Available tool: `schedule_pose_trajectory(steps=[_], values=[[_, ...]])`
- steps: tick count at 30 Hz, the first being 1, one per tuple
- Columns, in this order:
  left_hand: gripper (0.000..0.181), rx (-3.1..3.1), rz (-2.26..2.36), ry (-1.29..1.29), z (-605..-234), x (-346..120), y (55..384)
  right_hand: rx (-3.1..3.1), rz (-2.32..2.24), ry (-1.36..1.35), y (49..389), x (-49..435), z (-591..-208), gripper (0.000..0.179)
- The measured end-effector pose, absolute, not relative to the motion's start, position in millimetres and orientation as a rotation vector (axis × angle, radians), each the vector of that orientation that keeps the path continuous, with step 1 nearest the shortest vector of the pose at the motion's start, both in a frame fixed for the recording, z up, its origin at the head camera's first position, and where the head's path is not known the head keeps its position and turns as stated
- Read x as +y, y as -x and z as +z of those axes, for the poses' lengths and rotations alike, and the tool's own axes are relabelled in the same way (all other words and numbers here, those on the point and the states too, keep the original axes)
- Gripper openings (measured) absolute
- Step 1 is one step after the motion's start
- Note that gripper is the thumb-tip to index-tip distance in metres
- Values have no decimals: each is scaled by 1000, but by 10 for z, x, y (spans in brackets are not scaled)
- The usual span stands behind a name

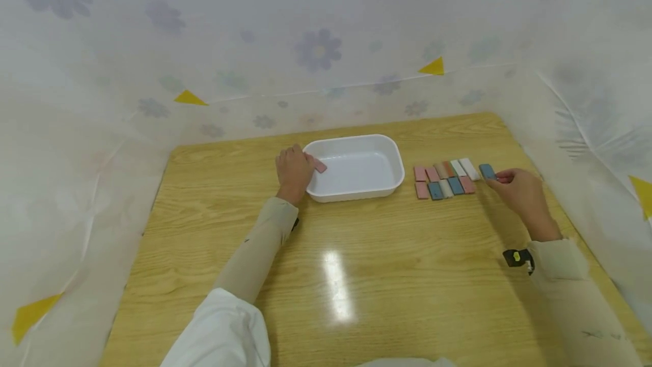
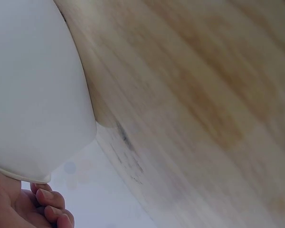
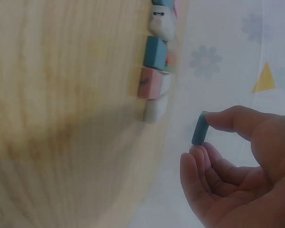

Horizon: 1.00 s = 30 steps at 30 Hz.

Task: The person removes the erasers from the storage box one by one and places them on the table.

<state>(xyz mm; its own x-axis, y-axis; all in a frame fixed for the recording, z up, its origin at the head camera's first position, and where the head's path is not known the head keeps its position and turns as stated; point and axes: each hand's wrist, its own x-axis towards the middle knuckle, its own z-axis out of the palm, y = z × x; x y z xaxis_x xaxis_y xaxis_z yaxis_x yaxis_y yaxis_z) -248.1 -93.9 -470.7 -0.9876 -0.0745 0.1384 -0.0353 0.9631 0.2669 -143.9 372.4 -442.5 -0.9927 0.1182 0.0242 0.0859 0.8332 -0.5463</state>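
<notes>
At the left end of the white plastic tray [image 1: 356, 194], my left hand [image 1: 294, 170] grips the rim, its curled fingers [image 2: 51, 197] outside the wall. A pink block [image 1: 320, 166] shows just inside that end, against the hand; whether the thumb presses it is unclear. My right hand [image 1: 520, 192] pinches a small blue block [image 3: 200, 128] between thumb and fingertips, slightly above the table and right of two rows of blocks. These rows hold pink blocks [image 1: 421, 190], blue blocks [image 1: 435, 190], white blocks [image 1: 468, 169] and a brown-orange one [image 1: 449, 169].
The wooden table [image 1: 326, 242] has a pale sheet [image 1: 265, 55] with flower prints behind it and at both sides. Yellow triangles [image 1: 433, 67] mark the sheet. The block rows stand close to the tray's right end.
</notes>
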Motion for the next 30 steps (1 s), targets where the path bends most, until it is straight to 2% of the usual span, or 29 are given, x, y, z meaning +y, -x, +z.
schedule_pose_trajectory(steps=[11,30], values=[[33,-2943,-388,-91,-4732,-943,2488,-3044,904,239,1443,3823,-4764,43],[31,-2888,-403,-52,-4730,-953,2483,-3126,875,139,1491,3732,-4720,45]])
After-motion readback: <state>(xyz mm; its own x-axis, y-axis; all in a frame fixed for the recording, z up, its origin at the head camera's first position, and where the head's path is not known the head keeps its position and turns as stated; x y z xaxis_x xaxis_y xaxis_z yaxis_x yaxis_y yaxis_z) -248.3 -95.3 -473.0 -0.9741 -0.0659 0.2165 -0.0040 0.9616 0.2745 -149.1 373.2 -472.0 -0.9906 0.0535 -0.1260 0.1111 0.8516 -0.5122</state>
